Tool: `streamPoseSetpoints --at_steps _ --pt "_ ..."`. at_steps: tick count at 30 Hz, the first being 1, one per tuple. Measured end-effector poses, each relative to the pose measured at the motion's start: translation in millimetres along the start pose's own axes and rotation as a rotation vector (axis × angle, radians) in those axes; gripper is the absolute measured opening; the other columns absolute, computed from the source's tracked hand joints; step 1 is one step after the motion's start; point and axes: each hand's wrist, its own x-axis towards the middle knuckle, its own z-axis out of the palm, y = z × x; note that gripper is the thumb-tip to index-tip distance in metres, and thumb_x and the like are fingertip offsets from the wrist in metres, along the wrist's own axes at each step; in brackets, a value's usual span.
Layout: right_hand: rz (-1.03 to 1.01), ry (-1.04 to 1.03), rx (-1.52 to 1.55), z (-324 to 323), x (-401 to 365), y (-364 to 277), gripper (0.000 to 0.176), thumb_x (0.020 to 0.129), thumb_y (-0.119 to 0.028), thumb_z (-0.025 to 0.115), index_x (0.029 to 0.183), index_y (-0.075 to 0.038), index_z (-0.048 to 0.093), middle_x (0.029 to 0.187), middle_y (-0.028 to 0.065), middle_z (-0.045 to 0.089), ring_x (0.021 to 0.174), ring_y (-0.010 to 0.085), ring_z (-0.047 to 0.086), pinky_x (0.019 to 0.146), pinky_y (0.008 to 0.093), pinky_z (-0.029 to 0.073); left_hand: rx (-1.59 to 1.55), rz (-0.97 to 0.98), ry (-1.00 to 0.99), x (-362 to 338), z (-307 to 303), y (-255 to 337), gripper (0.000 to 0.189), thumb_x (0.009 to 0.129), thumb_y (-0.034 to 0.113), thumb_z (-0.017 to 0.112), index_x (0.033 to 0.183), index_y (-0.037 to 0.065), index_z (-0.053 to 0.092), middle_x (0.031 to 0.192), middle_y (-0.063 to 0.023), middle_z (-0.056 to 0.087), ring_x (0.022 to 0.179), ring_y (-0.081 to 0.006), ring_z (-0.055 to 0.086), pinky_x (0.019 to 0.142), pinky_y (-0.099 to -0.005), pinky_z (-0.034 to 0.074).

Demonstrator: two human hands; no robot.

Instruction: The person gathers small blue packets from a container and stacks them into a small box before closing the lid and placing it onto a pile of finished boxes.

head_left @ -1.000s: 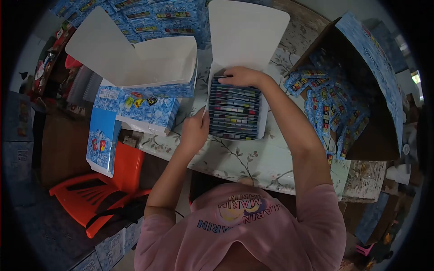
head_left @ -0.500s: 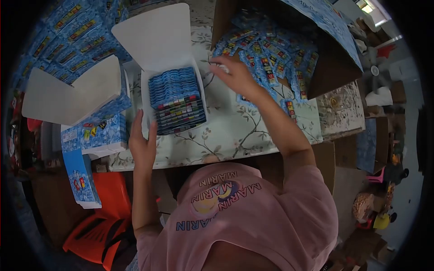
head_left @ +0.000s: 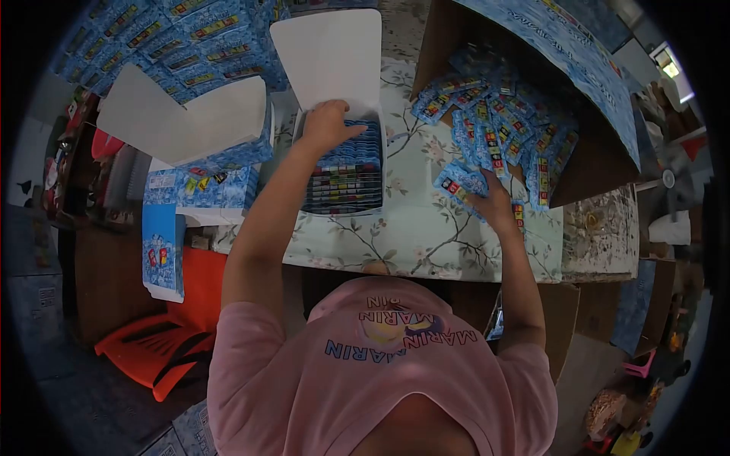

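Note:
A white-lined open box (head_left: 383, 163) stands on the table, holding a tightly packed row of blue sachets (head_left: 346, 182). My left hand (head_left: 327, 125) reaches into its back end, over the rear sachets, with the thumb stretched out to the right and the fingers apart. To the right, a heap of loose blue sachets (head_left: 494, 125) with colourful lettering spills from a large tipped carton (head_left: 601, 163). At the heap's near edge, my right hand (head_left: 496, 204) has its thumb and fingers around the right end of a blue sachet (head_left: 456, 182).
Left of the box stands another open box (head_left: 190, 125) with raised white flaps, beside a blue printed carton (head_left: 217, 186). Stacked blue packs (head_left: 190, 38) fill the back left. A flowered cloth (head_left: 426, 235) covers the table. An orange chair (head_left: 163, 342) is at lower left.
My left hand has gone from the box's left side to the sachets at its back. My right hand has moved right and nearer, onto a loose sachet. The view has shifted.

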Motion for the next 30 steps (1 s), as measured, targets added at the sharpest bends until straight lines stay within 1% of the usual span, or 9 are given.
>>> streamPoseSetpoints --at_steps 4,6,10,17,19,23,25,28,30 --pt "0.218 -0.252 0.258 -26 20 -41 0.033 0.083 -0.012 0.065 0.113 0.000 0.056 0.082 0.0082 0.061 0.068 0.0114 0.059 0.058 0.0306 0.046 -0.165 -0.084 -0.147 4 9 -12 0.064 0.070 0.054 0.069 0.100 -0.003 0.064 0.102 -0.0210 0.063 0.095 -0.0343 0.061 0.085 -0.0385 0.047" --pt "0.026 -0.142 0.384 -34 32 -95 0.016 0.087 -0.009 0.060 0.100 0.001 0.060 0.071 0.0032 0.057 0.068 0.0061 0.055 0.059 0.0265 0.045 -0.174 -0.093 -0.156 5 15 -18 0.064 0.071 0.054 0.068 0.100 -0.003 0.064 0.102 -0.0210 0.063 0.097 -0.0331 0.061 0.085 -0.0379 0.047" --pt "-0.325 -0.030 0.633 -8 81 -180 0.013 0.088 -0.011 0.060 0.096 -0.001 0.059 0.074 0.0013 0.058 0.069 0.0061 0.053 0.063 0.0239 0.043 -0.217 -0.075 -0.137 7 32 -31 0.068 0.073 0.058 0.064 0.102 -0.004 0.063 0.102 -0.0222 0.063 0.097 -0.0323 0.062 0.084 -0.0380 0.047" --pt "-0.624 -0.035 0.154 76 152 -231 0.015 0.083 -0.007 0.056 0.097 -0.002 0.059 0.086 0.0161 0.063 0.078 0.0316 0.062 0.070 0.0380 0.048 -0.183 -0.116 -0.284 -10 8 -19 0.068 0.073 0.057 0.063 0.101 -0.005 0.062 0.096 -0.0239 0.064 0.092 -0.0362 0.062 0.086 -0.0408 0.047" --pt "-0.613 -0.097 0.002 96 161 -224 0.018 0.080 -0.003 0.054 0.097 -0.002 0.059 0.089 0.0196 0.062 0.083 0.0364 0.061 0.072 0.0421 0.049 0.023 0.051 -0.011 -30 5 -16 0.049 0.078 0.041 0.065 0.099 -0.003 0.063 0.095 -0.0206 0.064 0.092 -0.0349 0.062 0.084 -0.0415 0.048" --pt "-0.605 -0.312 -0.343 108 166 -216 0.027 0.073 0.004 0.050 0.097 -0.003 0.060 0.089 0.0207 0.063 0.086 0.0374 0.061 0.075 0.0449 0.049 0.003 0.103 0.090 -69 -24 -4 0.035 0.079 0.025 0.066 0.101 -0.002 0.062 0.096 -0.0188 0.064 0.093 -0.0337 0.061 0.082 -0.0415 0.048" --pt "-0.590 -0.335 -0.375 108 164 -220 0.029 0.072 0.006 0.050 0.097 -0.003 0.061 0.089 0.0210 0.063 0.086 0.0375 0.061 0.075 0.0447 0.049 -0.111 0.132 0.433 -79 -24 -12 0.034 0.078 0.020 0.066 0.105 0.000 0.061 0.100 -0.0184 0.063 0.097 -0.0353 0.059 0.082 -0.0403 0.048" --pt "-0.572 -0.277 -0.314 108 159 -223 0.027 0.072 0.005 0.051 0.097 -0.002 0.060 0.090 0.0204 0.063 0.086 0.0377 0.061 0.076 0.0441 0.049 -0.262 -0.036 0.563 -85 -17 -22 0.038 0.081 0.019 0.064 0.113 0.000 0.058 0.107 -0.0205 0.061 0.101 -0.0361 0.058 0.084 -0.0392 0.048" --pt "-0.583 -0.385 -0.444 113 162 -220 0.025 0.073 0.003 0.052 0.097 -0.002 0.061 0.098 0.0202 0.062 0.094 0.0351 0.060 0.077 0.0439 0.049 -0.385 -0.172 0.478 -82 -1 -37 0.041 0.082 0.021 0.063 0.117 0.000 0.055 0.112 -0.0199 0.059 0.102 -0.0337 0.058 0.085 -0.0373 0.047"
